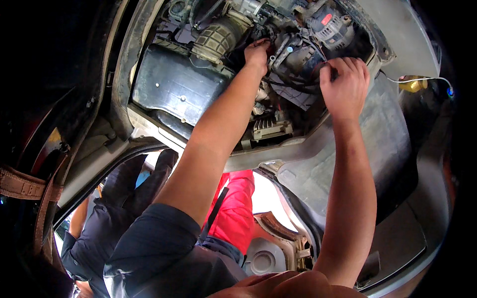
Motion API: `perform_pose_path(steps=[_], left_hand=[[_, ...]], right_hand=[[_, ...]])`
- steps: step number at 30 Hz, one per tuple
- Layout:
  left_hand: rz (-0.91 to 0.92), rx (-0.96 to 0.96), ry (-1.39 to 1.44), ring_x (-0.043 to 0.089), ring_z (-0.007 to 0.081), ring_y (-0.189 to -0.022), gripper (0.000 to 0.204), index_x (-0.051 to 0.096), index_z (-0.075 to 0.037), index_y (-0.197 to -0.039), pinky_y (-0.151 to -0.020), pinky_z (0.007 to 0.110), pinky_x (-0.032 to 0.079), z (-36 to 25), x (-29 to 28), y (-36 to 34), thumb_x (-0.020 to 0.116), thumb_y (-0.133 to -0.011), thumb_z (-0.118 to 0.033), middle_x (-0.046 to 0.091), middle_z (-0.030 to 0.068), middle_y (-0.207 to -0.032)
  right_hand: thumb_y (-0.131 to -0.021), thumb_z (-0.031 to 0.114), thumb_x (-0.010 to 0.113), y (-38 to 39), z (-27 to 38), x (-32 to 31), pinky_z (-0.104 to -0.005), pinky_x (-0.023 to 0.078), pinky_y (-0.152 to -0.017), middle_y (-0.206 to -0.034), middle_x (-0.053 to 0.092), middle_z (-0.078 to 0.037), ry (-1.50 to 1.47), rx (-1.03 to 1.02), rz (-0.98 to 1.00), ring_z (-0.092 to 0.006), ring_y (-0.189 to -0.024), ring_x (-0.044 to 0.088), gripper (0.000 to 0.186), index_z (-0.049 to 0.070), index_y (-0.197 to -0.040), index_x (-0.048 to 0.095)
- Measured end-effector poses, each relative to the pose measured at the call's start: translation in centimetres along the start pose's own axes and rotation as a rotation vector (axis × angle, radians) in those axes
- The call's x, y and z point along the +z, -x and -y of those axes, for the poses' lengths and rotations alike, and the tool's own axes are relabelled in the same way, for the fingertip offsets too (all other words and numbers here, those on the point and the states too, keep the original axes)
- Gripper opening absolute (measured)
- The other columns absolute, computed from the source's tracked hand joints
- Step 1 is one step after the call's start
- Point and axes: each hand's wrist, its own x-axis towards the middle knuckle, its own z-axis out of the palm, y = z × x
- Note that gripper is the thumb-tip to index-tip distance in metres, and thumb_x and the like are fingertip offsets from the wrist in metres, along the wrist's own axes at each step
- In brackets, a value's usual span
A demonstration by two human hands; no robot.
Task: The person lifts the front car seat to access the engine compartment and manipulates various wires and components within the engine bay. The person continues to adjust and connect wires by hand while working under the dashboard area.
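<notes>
Both your arms reach up into the engine bay, so you look at the parts from below and your forearms cross the whole picture.

Your left hand (pixel 257 53) is deep between the components, just beside the ribbed intake hose (pixel 217 38). Its fingers are curled and closed around something small and dark near the metal bracket (pixel 279 50), but your own knuckles hide what it is, so I cannot tell the exact thing. The hand goes in narrow there because the space between the hose and the bracket leaves little room.

Your right hand (pixel 344 85) is lower and closer to you, at the edge of the opening. Its fingers are bent tight, and the thumb and first fingers pinch a black cable (pixel 293 85) that runs from this hand toward the middle of the bay. I think you hold it taut so it keeps out of the way of the other hand.

To the left sits a big black plastic box (pixel 174 87), apart from both hands. Above your right hand is the alternator (pixel 332 27) with its red mark. A grey plastic liner (pixel 382 134) curves behind your right forearm. Lower in the picture, another person in a dark shirt (pixel 92 233) and someone in red trousers (pixel 236 208) are nearby.
</notes>
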Motion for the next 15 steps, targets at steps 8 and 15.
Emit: perform_pose_path(steps=[8,15], left_hand=[[-0.011,-0.047,-0.091,0.064,0.0209,-0.088,0.020,0.065,-0.007,-0.113,-0.079,0.038,0.051,1.0,-1.6,-2.3,0.062,-0.094,-0.003,0.069,0.0071,-0.102],[0.017,0.018,-0.082,0.062,0.0188,-0.091,0.023,0.063,-0.008,-0.114,-0.082,0.037,0.049,0.9,-1.6,-1.5,0.060,-0.093,0.000,0.067,0.0057,-0.104]], right_hand=[[-0.079,0.019,0.064,-0.2,0.3,0.0,-0.0406,0.041,-0.101,-0.089,0.070,-0.007,0.008,-0.013,-0.001,-0.0285,-0.099,0.061,0.015,0.007,-0.081,0.072],[-0.079,0.019,0.064,-0.2,0.3,0.0,-0.0403,0.041,-0.101,-0.090,0.070,-0.007,0.007,-0.006,0.014,-0.0283,-0.099,0.061,0.014,0.007,-0.081,0.072]])
